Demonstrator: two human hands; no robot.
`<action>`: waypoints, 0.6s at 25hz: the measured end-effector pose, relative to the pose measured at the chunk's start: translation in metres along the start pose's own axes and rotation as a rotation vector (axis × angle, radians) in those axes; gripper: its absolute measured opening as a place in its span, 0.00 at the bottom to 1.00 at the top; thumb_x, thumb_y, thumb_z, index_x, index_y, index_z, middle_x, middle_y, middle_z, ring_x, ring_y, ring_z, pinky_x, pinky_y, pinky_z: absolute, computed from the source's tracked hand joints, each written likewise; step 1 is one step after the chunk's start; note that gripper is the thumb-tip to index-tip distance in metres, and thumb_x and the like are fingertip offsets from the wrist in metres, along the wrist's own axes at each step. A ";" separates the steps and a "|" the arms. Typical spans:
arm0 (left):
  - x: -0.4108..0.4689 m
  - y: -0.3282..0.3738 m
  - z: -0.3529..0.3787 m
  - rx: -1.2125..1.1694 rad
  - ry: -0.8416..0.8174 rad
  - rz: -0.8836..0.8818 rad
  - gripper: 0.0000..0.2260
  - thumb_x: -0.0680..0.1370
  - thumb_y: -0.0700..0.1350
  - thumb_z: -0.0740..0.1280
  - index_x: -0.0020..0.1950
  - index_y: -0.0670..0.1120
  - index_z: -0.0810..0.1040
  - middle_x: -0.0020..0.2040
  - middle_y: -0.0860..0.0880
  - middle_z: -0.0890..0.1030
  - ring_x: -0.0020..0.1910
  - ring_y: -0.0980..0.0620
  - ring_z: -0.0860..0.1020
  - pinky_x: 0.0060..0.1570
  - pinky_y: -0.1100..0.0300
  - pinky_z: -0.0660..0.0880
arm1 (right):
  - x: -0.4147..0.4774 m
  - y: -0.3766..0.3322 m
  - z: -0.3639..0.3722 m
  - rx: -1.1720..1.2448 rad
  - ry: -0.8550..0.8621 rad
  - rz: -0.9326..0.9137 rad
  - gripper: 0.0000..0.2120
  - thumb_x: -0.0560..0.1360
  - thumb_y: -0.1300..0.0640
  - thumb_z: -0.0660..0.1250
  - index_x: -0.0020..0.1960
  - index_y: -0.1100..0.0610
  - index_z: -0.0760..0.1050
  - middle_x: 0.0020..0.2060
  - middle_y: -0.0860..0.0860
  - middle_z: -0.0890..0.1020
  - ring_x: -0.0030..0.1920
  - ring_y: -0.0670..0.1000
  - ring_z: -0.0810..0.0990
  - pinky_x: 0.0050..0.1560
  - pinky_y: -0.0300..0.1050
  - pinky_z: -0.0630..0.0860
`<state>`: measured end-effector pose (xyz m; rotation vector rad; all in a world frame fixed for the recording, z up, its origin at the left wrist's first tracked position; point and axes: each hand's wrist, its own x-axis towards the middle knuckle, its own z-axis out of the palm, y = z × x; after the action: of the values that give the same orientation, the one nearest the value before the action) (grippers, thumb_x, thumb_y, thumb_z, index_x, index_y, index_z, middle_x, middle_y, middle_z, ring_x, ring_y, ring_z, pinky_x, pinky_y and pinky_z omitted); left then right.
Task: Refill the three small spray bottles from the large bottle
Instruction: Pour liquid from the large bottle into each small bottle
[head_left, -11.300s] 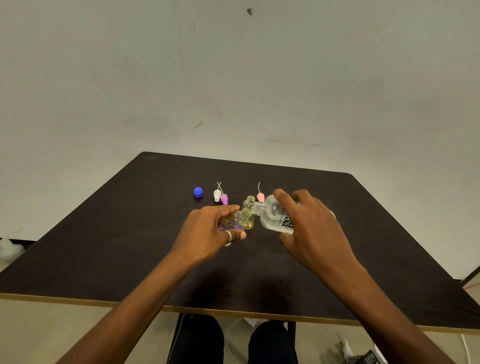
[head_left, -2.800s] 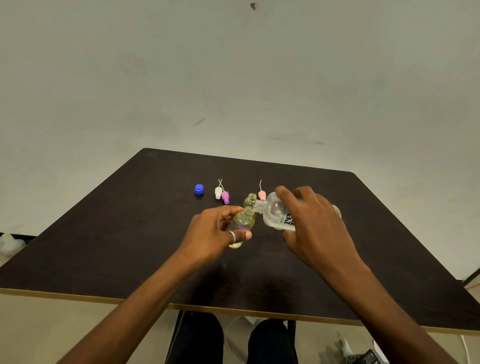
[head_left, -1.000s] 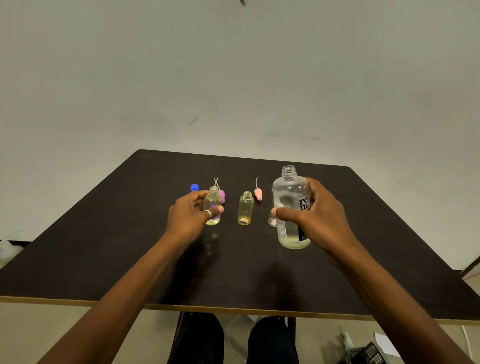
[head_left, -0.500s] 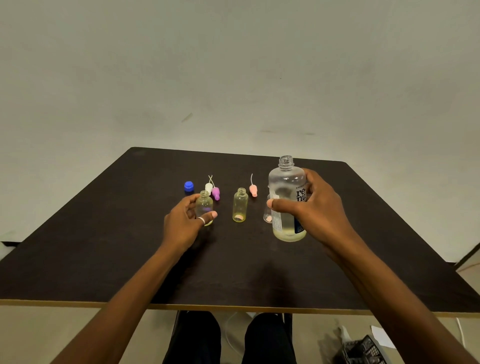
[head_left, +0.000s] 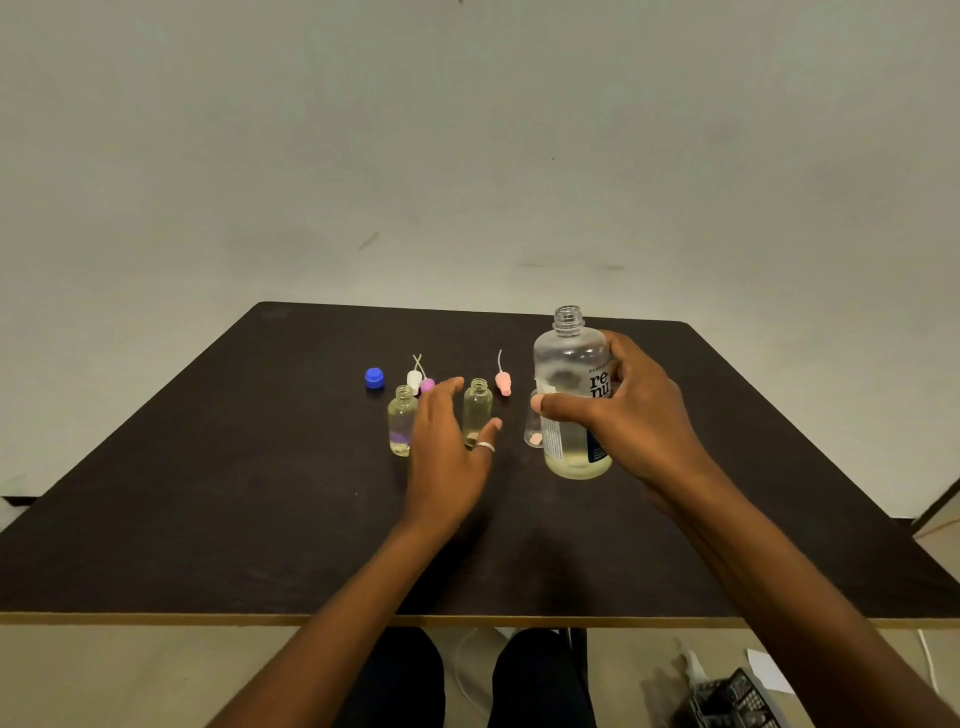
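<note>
Now that the left small bottle (head_left: 401, 423) is standing on the counter (head_left: 260, 467), my released left fingers (head_left: 441, 410) are reaching for the middle bottle (head_left: 477, 410), my right fingers (head_left: 563, 413) gripping the large bottle (head_left: 569, 364).

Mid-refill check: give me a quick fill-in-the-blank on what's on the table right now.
The right hand grips the large bottle, holding it ____. The loose screw cap is ____. The spray head nearest the large bottle is ____. The left hand holds ____.
Missing: upright; blue; pink; nothing.
</note>
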<state>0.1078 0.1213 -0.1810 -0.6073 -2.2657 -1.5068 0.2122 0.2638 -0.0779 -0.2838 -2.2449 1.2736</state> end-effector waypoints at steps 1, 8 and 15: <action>0.004 0.001 0.009 0.005 -0.038 -0.086 0.30 0.75 0.48 0.73 0.73 0.44 0.65 0.70 0.48 0.70 0.70 0.51 0.68 0.65 0.67 0.62 | 0.001 0.000 0.000 -0.004 0.001 -0.004 0.28 0.62 0.49 0.80 0.59 0.40 0.74 0.51 0.40 0.82 0.51 0.41 0.81 0.54 0.49 0.80; 0.029 -0.011 0.045 0.029 -0.051 -0.364 0.21 0.75 0.49 0.73 0.63 0.44 0.71 0.60 0.46 0.78 0.60 0.45 0.77 0.54 0.54 0.74 | -0.001 -0.002 0.001 0.010 -0.001 0.001 0.29 0.61 0.48 0.79 0.59 0.40 0.74 0.51 0.40 0.82 0.50 0.41 0.81 0.54 0.49 0.81; 0.028 0.006 0.011 -0.002 -0.064 -0.267 0.14 0.73 0.50 0.76 0.53 0.47 0.75 0.49 0.53 0.80 0.50 0.51 0.80 0.49 0.55 0.78 | -0.001 -0.007 0.001 0.017 -0.011 -0.016 0.28 0.61 0.47 0.79 0.59 0.41 0.74 0.51 0.41 0.82 0.50 0.42 0.82 0.51 0.49 0.82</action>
<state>0.0866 0.1373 -0.1664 -0.3685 -2.4738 -1.6307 0.2133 0.2588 -0.0732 -0.2529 -2.2399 1.2888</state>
